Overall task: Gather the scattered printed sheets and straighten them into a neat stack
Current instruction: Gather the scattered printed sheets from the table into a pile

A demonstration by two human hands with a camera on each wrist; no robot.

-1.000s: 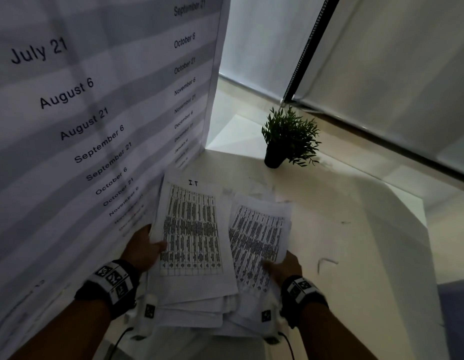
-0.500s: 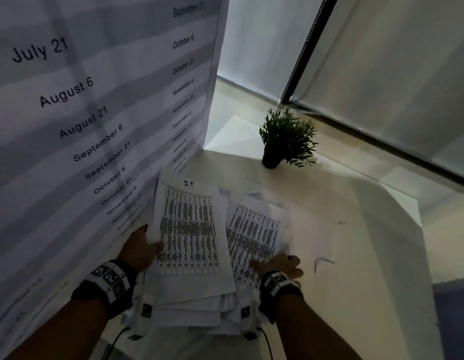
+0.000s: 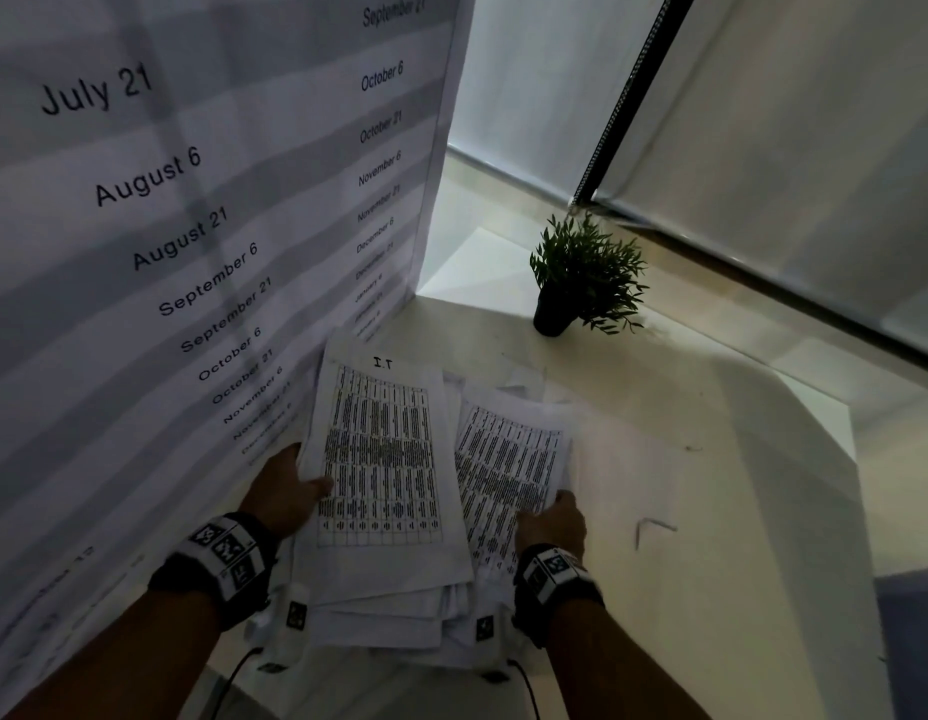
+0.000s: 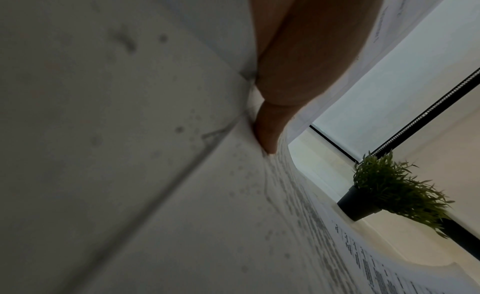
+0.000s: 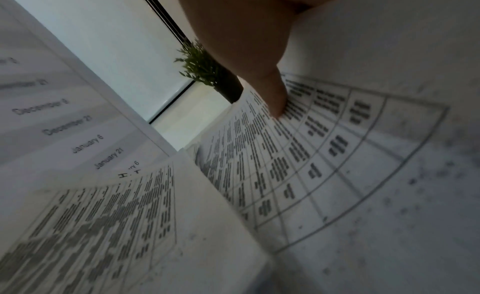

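A loose pile of printed table sheets (image 3: 384, 459) lies on the white table (image 3: 711, 459), its top page marked "T.I". My left hand (image 3: 288, 485) grips the pile's left edge with the thumb (image 4: 270, 134) pressed on top. To the right, overlapped by that pile, a second bunch of printed sheets (image 3: 508, 470) fans out. My right hand (image 3: 553, 517) holds its right edge, and the thumb (image 5: 272, 97) lies on the print. The fingers of both hands are hidden under the paper. Page edges stick out unevenly at the near side.
A large hanging calendar banner (image 3: 192, 200) with dates stands close along the left. A small potted plant (image 3: 581, 278) sits at the table's far edge. A small bent scrap (image 3: 654, 527) lies on the table right of my right hand. Window blinds (image 3: 763, 122) are behind.
My right hand has slid slightly left with its sheets, toward the left pile. The left hand has stayed at the pile's left edge.
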